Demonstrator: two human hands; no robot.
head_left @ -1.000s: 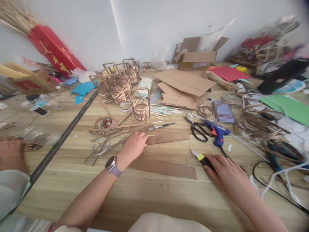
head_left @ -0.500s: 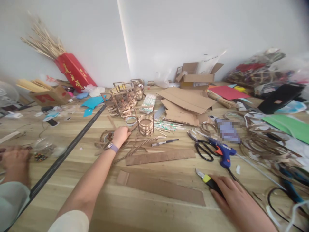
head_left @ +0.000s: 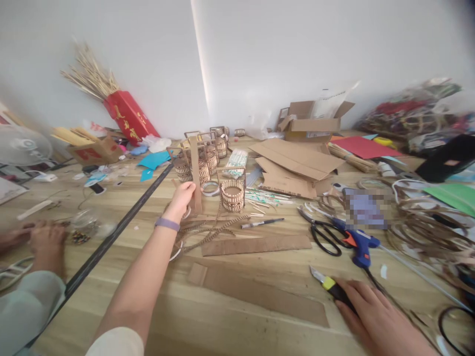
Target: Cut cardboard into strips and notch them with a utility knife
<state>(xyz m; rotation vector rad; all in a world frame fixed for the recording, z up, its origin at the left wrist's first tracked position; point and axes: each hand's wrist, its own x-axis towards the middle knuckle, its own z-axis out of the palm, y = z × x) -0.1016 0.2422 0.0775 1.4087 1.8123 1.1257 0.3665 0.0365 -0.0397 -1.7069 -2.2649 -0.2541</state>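
Observation:
My left hand point(head_left: 182, 199) pinches a narrow brown cardboard strip point(head_left: 195, 168), which stands upright in front of the small baskets point(head_left: 203, 170). To its right sits a single open basket point(head_left: 232, 195) with a square handle. My right hand point(head_left: 371, 306) rests low at the right, wrapped round a utility knife point(head_left: 336, 289) with its blade out, pointing left. Between the hands lie a long cardboard strip point(head_left: 256, 244) and, nearer, a wider cardboard piece point(head_left: 260, 291). Braided cord point(head_left: 218, 230) lies beneath my left wrist.
Scissors point(head_left: 322, 235) and a blue glue gun point(head_left: 359, 242) lie beyond the knife. A pen point(head_left: 262, 223) is mid-table. Cardboard sheets point(head_left: 297, 158) and an open box point(head_left: 313, 123) stand farther back. At the left, another person's hand point(head_left: 48, 242) rests beside beads point(head_left: 79, 237).
My left hand has raised the cardboard strip from the table to upright. The view has turned slightly left. My right hand still holds the knife.

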